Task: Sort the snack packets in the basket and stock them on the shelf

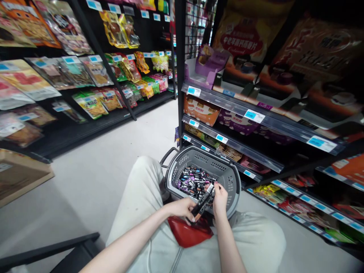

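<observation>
A small bundle of slim black stick-shaped packets [203,201] is held between my two hands, slanting over the near rim of a grey shopping basket [227,175]. My left hand [183,208] grips the lower left end, fingers closed around it. At the upper right end, my right hand [220,197] pinches the packets, its fingertips partly turned from view. Inside the basket lies a loose pile of similar slim sticks [193,179] in black, purple, silver and brown. The print on them is too small to read.
A red object [187,233] lies on my lap below the basket. Shelves of boxed and bagged food [241,110] stand close on the right, with snack shelves [113,76] to the left. A cardboard box [25,178] sits at the left edge, near a black frame [76,246].
</observation>
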A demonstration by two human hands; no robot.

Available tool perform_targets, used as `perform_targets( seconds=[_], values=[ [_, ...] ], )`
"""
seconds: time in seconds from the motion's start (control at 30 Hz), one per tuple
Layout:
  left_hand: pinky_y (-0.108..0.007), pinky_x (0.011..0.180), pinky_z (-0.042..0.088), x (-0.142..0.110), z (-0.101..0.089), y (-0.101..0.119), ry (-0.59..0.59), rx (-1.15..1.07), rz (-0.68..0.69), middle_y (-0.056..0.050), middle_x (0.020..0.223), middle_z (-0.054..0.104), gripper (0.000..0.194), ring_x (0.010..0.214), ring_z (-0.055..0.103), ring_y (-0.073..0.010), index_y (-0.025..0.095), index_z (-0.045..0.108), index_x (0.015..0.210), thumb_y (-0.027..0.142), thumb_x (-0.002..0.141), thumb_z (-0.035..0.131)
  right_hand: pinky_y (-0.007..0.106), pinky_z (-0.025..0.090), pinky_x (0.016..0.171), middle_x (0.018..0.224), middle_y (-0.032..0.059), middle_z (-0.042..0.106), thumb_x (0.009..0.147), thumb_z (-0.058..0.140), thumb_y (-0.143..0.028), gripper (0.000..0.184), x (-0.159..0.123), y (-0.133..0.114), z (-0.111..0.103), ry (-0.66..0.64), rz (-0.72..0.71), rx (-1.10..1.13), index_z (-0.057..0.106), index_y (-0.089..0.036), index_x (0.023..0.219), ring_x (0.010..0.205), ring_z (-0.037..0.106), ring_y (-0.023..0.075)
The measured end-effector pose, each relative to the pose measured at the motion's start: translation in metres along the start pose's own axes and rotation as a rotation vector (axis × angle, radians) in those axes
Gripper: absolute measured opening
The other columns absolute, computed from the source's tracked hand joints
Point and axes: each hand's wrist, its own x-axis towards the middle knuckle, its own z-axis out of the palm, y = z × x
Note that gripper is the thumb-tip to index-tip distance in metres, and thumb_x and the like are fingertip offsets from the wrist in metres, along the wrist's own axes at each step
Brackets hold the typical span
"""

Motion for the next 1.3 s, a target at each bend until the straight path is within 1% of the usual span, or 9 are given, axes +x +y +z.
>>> perform_targets(
  seconds=[0.23,0.5,0.67,0.73,0.83,0.97,1.03,1.17,1.3],
  values=[
    [-0.028,0.058,0.050,0.002,-0.001,-0.001,-0.080,-0.108,0.030,-0.003,0.076,0.060,0.030,0.066,0.059,-0.0149,0.013,0.058,0.085,0.024,0.059,0.066,0.024,0.040,0.046,0.056,0.0027,0.063,0.058,0.059,-0.046,0.034,0.015,-0.009,-0.025,0.171,-0.030,-0.081,0.060,-0.013,0.066,0.049,0.055,0.0147],
    [-0.028,0.063,0.050,-0.008,0.002,0.011,-0.228,-0.140,0.010,-0.004,0.082,0.061,0.034,0.073,0.060,-0.0175,0.012,0.057,0.087,0.018,0.055,0.068,0.019,0.035,0.040,0.046,-0.0038,0.054,0.051,0.066,-0.039,0.026,0.015,-0.018,-0.035,-0.014,0.204,-0.054,0.058,-0.014,0.057,0.041,0.046,0.0085],
    [-0.029,0.062,0.050,-0.008,0.002,0.012,-0.246,-0.181,-0.007,-0.006,0.084,0.061,0.036,0.073,0.060,-0.0187,0.012,0.057,0.088,0.017,0.054,0.069,0.018,0.028,0.034,0.040,-0.0053,0.048,0.055,0.062,-0.042,0.028,0.020,-0.019,-0.046,-0.085,0.144,-0.279,0.057,-0.014,0.055,0.035,0.038,0.0068],
    [-0.030,0.063,0.050,-0.005,-0.002,0.009,-0.157,-0.187,-0.001,-0.005,0.081,0.061,0.036,0.071,0.060,-0.0182,0.011,0.056,0.087,0.017,0.054,0.069,0.019,0.027,0.032,0.038,-0.0055,0.046,0.055,0.061,-0.041,0.028,0.023,-0.021,-0.052,-0.041,0.093,-0.351,0.057,-0.014,0.055,0.032,0.037,0.0066],
    [-0.031,0.064,0.050,0.002,-0.011,0.003,0.178,-0.242,0.057,-0.003,0.068,0.062,0.031,0.064,0.061,-0.0162,0.010,0.055,0.080,0.018,0.054,0.068,0.020,0.032,0.033,0.042,-0.0044,0.051,0.054,0.060,-0.041,0.026,0.025,-0.025,-0.060,0.043,0.082,-0.362,0.058,-0.015,0.058,0.032,0.042,0.0084],
    [-0.034,0.066,0.050,0.007,-0.027,0.001,0.559,-0.342,0.201,-0.001,0.059,0.059,0.025,0.061,0.060,-0.0152,0.010,0.053,0.072,0.024,0.057,0.066,0.023,0.042,0.041,0.051,-0.0020,0.058,0.050,0.062,-0.039,0.025,0.024,-0.029,-0.063,0.024,0.154,-0.277,0.057,-0.016,0.060,0.040,0.051,0.0121],
    [-0.034,0.064,0.050,0.006,-0.034,0.003,0.666,-0.340,0.258,-0.002,0.063,0.060,0.027,0.063,0.060,-0.0162,0.010,0.054,0.076,0.027,0.059,0.065,0.024,0.043,0.041,0.053,-0.0006,0.060,0.048,0.063,-0.039,0.027,0.024,-0.028,-0.063,0.046,0.184,-0.264,0.056,-0.016,0.061,0.043,0.054,0.0135],
    [-0.031,0.064,0.050,0.001,-0.045,0.005,0.850,-0.259,0.291,-0.004,0.068,0.062,0.033,0.064,0.060,-0.0167,0.009,0.055,0.078,0.032,0.056,0.065,0.022,0.041,0.039,0.061,0.0017,0.063,0.049,0.061,-0.041,0.031,0.027,-0.036,-0.074,0.238,0.132,-0.281,0.055,-0.016,0.067,0.047,0.056,0.0139],
    [-0.029,0.058,0.050,0.004,-0.053,-0.004,0.937,-0.182,0.206,-0.001,0.059,0.060,0.032,0.055,0.059,-0.0150,0.010,0.056,0.070,0.034,0.052,0.067,0.020,0.042,0.041,0.062,0.0008,0.062,0.050,0.061,-0.038,0.030,0.039,-0.076,-0.101,0.354,0.028,-0.259,0.056,-0.016,0.069,0.049,0.056,0.0121]
  ],
)
